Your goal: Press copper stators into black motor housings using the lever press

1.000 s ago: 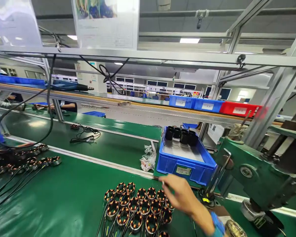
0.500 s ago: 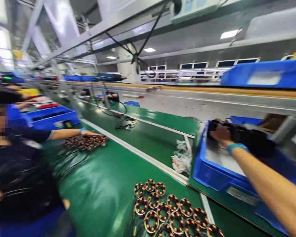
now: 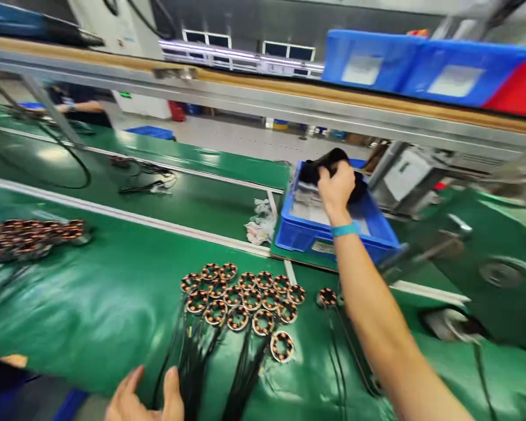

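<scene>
My right hand (image 3: 338, 184), with a turquoise band at its wrist, is over the blue bin (image 3: 289, 225) at the centre right. Its fingers are closed on a dark black part (image 3: 335, 156), whose exact kind I cannot make out. More black parts sit in the bin beside it. My left hand (image 3: 144, 400) is at the bottom edge, thumb and fingers apart, holding nothing. It is nearest to the black wires (image 3: 197, 362) of several copper-wound motor stators (image 3: 251, 299) grouped on the green mat. A single stator (image 3: 327, 297) lies apart to the right.
Another heap of stators (image 3: 39, 234) lies at the left. Crumpled plastic (image 3: 262, 222) is left of the bin. A green machine (image 3: 499, 269) stands at the right. Overhead, a shelf (image 3: 263, 96) carries blue bins (image 3: 377, 61) and a heat gun (image 3: 30, 26).
The view has swung right and downward. My left hand has come into view at the bottom. My right hand remains at the blue bin, with a black part now visible in its fingers.
</scene>
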`<state>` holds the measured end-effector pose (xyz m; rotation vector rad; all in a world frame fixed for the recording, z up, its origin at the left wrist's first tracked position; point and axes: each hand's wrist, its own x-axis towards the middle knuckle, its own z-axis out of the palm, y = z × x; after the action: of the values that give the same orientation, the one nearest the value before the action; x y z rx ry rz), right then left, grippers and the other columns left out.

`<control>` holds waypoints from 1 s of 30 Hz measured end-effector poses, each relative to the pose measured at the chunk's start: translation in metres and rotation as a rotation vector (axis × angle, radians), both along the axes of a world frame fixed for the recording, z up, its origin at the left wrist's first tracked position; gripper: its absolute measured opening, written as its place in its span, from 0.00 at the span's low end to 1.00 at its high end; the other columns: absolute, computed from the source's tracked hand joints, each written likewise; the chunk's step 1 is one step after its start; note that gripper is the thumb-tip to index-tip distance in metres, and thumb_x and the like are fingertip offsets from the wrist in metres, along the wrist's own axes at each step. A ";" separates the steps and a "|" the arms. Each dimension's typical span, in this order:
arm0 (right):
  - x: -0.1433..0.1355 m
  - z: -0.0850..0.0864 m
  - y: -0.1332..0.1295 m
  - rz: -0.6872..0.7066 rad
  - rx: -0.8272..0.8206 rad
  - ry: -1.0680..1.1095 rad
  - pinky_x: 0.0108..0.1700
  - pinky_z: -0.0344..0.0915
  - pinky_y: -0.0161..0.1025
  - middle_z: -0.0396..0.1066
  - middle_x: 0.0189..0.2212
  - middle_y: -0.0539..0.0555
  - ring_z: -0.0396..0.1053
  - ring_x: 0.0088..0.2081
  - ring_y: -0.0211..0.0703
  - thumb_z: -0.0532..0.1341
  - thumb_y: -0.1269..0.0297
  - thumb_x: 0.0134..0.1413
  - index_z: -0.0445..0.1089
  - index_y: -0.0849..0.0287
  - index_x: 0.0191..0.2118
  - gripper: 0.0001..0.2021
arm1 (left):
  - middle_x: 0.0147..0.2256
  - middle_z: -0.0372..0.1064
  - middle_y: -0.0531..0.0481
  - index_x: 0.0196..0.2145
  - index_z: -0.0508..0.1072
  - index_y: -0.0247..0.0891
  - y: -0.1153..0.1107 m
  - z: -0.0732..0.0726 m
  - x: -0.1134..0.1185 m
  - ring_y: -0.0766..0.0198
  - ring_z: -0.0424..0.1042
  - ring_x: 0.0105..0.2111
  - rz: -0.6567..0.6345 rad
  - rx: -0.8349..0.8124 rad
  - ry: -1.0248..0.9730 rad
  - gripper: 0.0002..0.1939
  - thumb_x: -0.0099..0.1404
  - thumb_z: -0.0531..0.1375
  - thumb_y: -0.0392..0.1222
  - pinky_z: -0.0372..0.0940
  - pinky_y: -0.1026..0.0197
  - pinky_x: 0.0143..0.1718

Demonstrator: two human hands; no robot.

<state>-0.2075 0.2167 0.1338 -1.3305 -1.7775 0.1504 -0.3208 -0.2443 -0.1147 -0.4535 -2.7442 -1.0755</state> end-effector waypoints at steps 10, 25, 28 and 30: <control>0.145 -0.067 -0.274 0.918 -0.202 -0.172 0.42 0.61 0.37 0.68 0.36 0.49 0.65 0.41 0.41 0.68 0.75 0.55 0.61 0.58 0.34 0.13 | 0.64 0.66 0.34 0.70 0.55 0.38 0.104 0.116 0.142 0.44 0.69 0.62 -0.813 0.349 -0.395 0.42 0.61 0.64 0.47 0.65 0.42 0.63; 0.150 -0.193 -0.173 0.350 -0.488 -0.643 0.61 0.67 0.55 0.68 0.53 0.59 0.67 0.58 0.52 0.65 0.60 0.67 0.70 0.64 0.54 0.16 | 0.58 0.71 0.37 0.59 0.66 0.38 0.098 0.049 0.177 0.42 0.71 0.60 -0.723 0.477 -0.445 0.40 0.50 0.71 0.46 0.63 0.37 0.64; 0.159 -0.187 -0.177 0.416 -0.466 -0.664 0.60 0.69 0.53 0.70 0.51 0.58 0.68 0.56 0.50 0.66 0.63 0.66 0.71 0.64 0.54 0.15 | 0.58 0.70 0.37 0.60 0.65 0.37 0.104 0.046 0.178 0.43 0.70 0.60 -0.708 0.501 -0.431 0.41 0.51 0.71 0.47 0.62 0.36 0.65; 0.172 -0.178 -0.187 0.440 -0.441 -0.643 0.60 0.68 0.49 0.71 0.52 0.59 0.68 0.56 0.51 0.66 0.68 0.65 0.71 0.64 0.55 0.15 | 0.58 0.70 0.37 0.61 0.65 0.38 0.106 0.043 0.177 0.43 0.70 0.60 -0.701 0.497 -0.412 0.41 0.51 0.71 0.46 0.62 0.36 0.65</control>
<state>-0.0352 0.0294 -0.0446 -1.3540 -2.6952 0.4110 -0.1438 -0.1386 -0.0719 -1.2756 -2.5025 -2.1487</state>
